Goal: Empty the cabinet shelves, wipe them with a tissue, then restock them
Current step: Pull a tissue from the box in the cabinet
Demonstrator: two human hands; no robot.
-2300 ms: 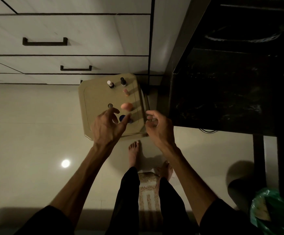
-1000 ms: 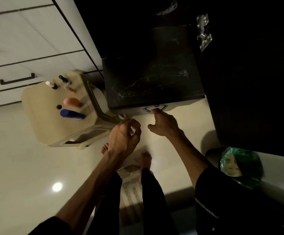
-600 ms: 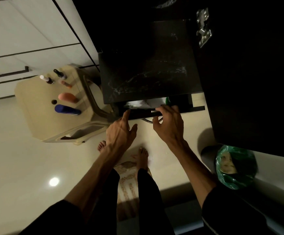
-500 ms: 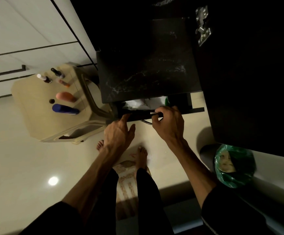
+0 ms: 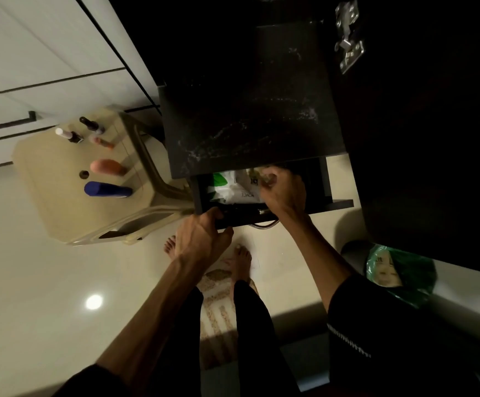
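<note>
Under the dark shelf [image 5: 250, 110] of the cabinet, a drawer [image 5: 327, 204] stands pulled out toward the person. The left hand [image 5: 201, 239] grips the drawer's front edge near its left corner, fingers curled over the top and thumb below. The right hand [image 5: 283, 190] reaches down into the drawer, its fingers curled and closed on something small and pale at the back of the drawer; what that thing is cannot be told in the dim light. Just left of this hand, inside the drawer, lies a white tissue pack [image 5: 233, 187] with a green mark, and the hand covers its right end. A curved metal handle [image 5: 264, 224] shows below the drawer front, between the two wrists.

To the left of the cabinet stands a beige plastic stool [image 5: 50, 179]. On its seat, toward the far edge, two small dark bottles [image 5: 90, 126] stand upright beside a thin tube. Nearer the middle lies a pink-orange item [image 5: 105, 166], and nearer the front edge a blue bottle [image 5: 107, 189] lies on its side.

A green plastic bag [image 5: 399, 273] sits on the floor at the right, near the cabinet's base. The person's bare feet rest on a patterned mat [image 5: 218, 308].
</note>
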